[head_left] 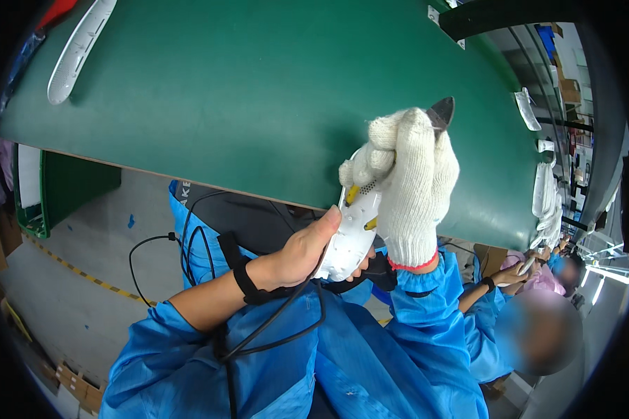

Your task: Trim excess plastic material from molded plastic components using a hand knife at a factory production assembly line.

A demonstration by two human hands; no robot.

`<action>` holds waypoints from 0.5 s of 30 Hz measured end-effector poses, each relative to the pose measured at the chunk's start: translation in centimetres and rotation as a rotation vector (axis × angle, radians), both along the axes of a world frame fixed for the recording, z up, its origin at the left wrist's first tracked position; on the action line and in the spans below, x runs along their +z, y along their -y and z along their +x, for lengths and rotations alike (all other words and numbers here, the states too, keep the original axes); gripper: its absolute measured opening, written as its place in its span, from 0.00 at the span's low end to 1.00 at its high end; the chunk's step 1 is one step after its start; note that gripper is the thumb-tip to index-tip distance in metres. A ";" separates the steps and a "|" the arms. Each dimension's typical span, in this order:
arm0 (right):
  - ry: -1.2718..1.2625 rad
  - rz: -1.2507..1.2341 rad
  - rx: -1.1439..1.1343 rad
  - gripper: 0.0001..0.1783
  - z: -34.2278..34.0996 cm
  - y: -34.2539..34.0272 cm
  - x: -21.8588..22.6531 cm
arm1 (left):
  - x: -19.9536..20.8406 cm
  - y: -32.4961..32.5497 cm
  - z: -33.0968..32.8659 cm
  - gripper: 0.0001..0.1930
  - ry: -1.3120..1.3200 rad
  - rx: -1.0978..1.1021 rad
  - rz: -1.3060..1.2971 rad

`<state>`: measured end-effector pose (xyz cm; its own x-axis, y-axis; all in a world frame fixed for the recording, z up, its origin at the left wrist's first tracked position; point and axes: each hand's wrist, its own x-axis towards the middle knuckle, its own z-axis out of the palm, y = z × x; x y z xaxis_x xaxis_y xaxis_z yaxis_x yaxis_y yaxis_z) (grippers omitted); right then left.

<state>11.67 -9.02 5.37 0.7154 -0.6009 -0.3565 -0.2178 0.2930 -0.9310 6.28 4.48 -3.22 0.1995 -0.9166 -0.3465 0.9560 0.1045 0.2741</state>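
My bare left hand (302, 253) grips a white perforated plastic part (347, 246), thumb on its near edge and fingertips underneath. The part is tilted, with small knobs and a patch of tiny holes on its face. Over its far end is my right hand (416, 178), in a white knit glove with a red cuff. Its fingers are closed round a yellow-handled hand tool (371, 224), which looks like pliers or cutters. A dark pointed end (442, 113) sticks out past the knuckles. The glove hides the tool's middle.
A green worktable (237, 98) spreads ahead, with a long white plastic piece (80, 52) at far left. More white pieces (546, 195) are piled on its right edge. Black cables (258, 342) hang across my lap. A green bin (80, 188) stands at left. A co-worker (493, 328) sits at right.
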 end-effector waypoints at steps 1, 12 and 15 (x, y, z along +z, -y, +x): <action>0.005 -0.006 -0.004 0.19 -0.1 0.4 -0.2 | 0.0 0.0 0.0 0.38 0.005 -0.004 -0.006; 0.123 0.014 0.076 0.20 -2.2 2.8 -1.3 | -0.3 0.0 -0.9 0.39 0.121 0.049 0.004; 0.098 -0.036 0.081 0.20 -2.2 2.8 -1.5 | -0.3 0.0 -1.0 0.38 0.133 0.056 0.005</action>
